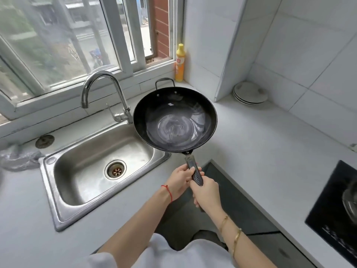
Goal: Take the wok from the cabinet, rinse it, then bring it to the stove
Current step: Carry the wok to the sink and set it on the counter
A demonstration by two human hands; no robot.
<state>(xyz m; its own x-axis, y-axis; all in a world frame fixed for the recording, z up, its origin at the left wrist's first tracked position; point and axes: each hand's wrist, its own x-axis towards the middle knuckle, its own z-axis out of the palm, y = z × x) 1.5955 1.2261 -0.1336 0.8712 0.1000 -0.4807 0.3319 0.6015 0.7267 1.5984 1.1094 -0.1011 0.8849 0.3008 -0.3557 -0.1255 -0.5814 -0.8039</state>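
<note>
A black wok (174,120) with a wet, shiny inside hangs in the air over the counter corner, just right of the steel sink (63,182). Its long dark handle (194,172) points toward me. My left hand (180,180) grips the handle near its upper part. My right hand (207,192) grips the handle's lower end. A small loop handle sits on the wok's far rim. The black stove (332,211) lies at the right edge of the view, on the right arm of the counter. The chrome tap (104,89) stands behind the sink with no water running.
A yellow detergent bottle (180,63) stands on the windowsill corner. Stacked white plates (250,93) sit in the back right nook. A drain plug (44,141) and a plastic bag (17,157) lie left of the sink. A pot's edge (350,204) shows on the stove.
</note>
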